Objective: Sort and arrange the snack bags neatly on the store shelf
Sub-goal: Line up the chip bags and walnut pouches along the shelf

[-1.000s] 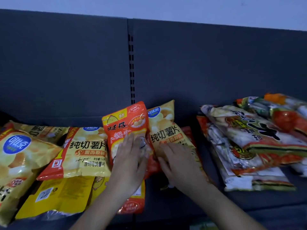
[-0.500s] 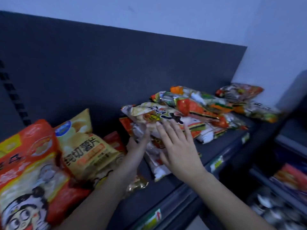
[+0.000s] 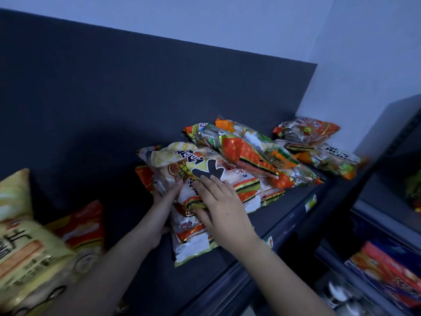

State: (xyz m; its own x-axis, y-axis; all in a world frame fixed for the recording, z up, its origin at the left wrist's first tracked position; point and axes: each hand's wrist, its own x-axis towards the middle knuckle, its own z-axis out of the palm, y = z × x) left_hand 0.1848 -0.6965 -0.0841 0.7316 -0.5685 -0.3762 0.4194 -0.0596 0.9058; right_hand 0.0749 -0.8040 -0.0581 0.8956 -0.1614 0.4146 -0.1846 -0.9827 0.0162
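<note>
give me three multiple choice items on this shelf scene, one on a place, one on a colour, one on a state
1. Where does the right hand rest?
A. on the top bag of the middle stack
B. on the yellow bag
C. on the shelf edge

2. What colour is the shelf's back panel?
A. white
B. dark grey
C. red

3. How do the bags in the middle stack lie?
A. upright in a row
B. flat, piled up
C. hanging from hooks

Key: 1 A, its fingers lie flat on the top bag; 2 B, the panel is dark below the pale wall; 3 B, the bags overlap lying down.
</note>
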